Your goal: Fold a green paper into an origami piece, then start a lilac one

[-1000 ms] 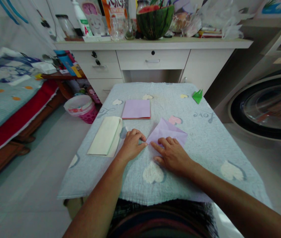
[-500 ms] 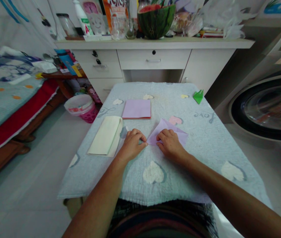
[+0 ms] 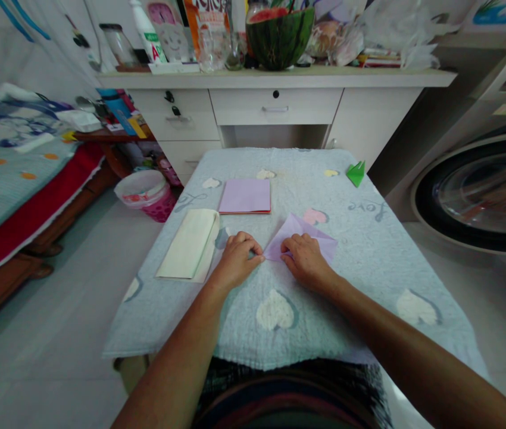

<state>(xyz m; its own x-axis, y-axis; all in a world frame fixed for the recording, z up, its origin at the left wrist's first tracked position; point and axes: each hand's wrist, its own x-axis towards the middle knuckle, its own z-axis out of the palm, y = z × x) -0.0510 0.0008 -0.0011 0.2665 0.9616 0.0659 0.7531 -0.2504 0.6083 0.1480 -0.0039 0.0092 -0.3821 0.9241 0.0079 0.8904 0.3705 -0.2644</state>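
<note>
A folded sheet of purple origami paper (image 3: 295,226) lies on the cloth-covered table, its creased point facing away from me. At its left corner, the thumb and forefinger of my left hand (image 3: 240,257) are pinched together on the paper's tip. My right hand (image 3: 305,257) rests on the middle of the sheet, fingers curled and pressed against it, hiding part of the near edge. A stack of square paper (image 3: 246,195), purple on top with red at its edge, sits farther back. Left of my left hand lies a folded cream paper (image 3: 189,245).
A green folded paper piece (image 3: 356,173) sits near the table's far right corner. Behind the table stands a white cabinet (image 3: 280,107) with a cut watermelon (image 3: 280,39) on top. A washing machine (image 3: 494,179) is at right, a pink bin (image 3: 148,193) at left.
Hands and purple paper hold almost the same position. The whole view has shifted very slightly.
</note>
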